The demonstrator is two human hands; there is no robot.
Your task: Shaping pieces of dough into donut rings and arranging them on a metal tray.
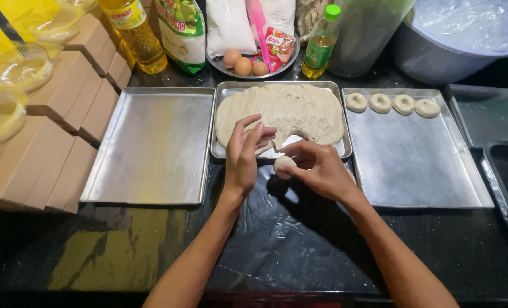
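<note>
Right hand (321, 168): fingers curled around a small dough ball (284, 166), pinched at the fingertips; just off the near edge of the middle tray (222, 122).
Left hand (244, 153): fingers loosely spread and slightly bent, gripping nothing; palm turned toward the dough ball, fingertips just beside it, over the near edge of the middle tray.
Dough ball: pale, round, above the black table (277, 245), between both hands.
Dough sheet (282, 111): flattened, filling most of the middle tray, a bite-shaped gap at its near edge.
Right tray (413, 165): four dough rings (392, 104) in a row along the far edge.
Left tray (151, 148): bare metal.
Far edge of table: plate with three eggs (244, 63), two oil bottles (320, 43), flour bags, a large covered pot (453, 40).
Left edge: brown cardboard boxes (54, 131) stacked, clear glass bowls (14, 68) beside them.
</note>
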